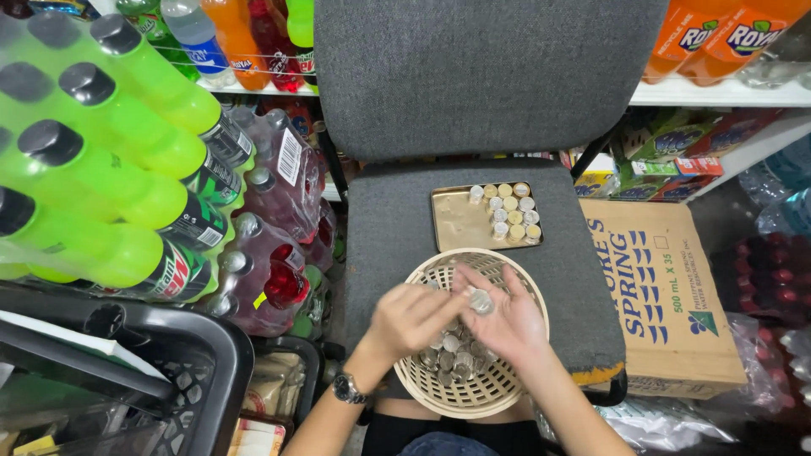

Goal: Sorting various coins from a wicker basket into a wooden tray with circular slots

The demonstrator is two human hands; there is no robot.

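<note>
Grey fabric chair seat [397,219] holds a round cream woven basket [481,393] of silver coins [456,355]. Right hand [507,317] cups a small coin stack [481,301]; left hand [410,319] pinches loosely beside it. A fumble could knock the stacked coins on the gold metal tray [460,224] at twelve o'clock.

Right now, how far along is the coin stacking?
Done: about a dozen coin stacks stand on the gold tray. In hand: right hand holds a coin; left hand reaches toward it. Left: many loose coins in the basket.

Two bare forearms without sleeves, dark round-faced wristwatch [347,388] on the left wrist, no rings visible
</note>
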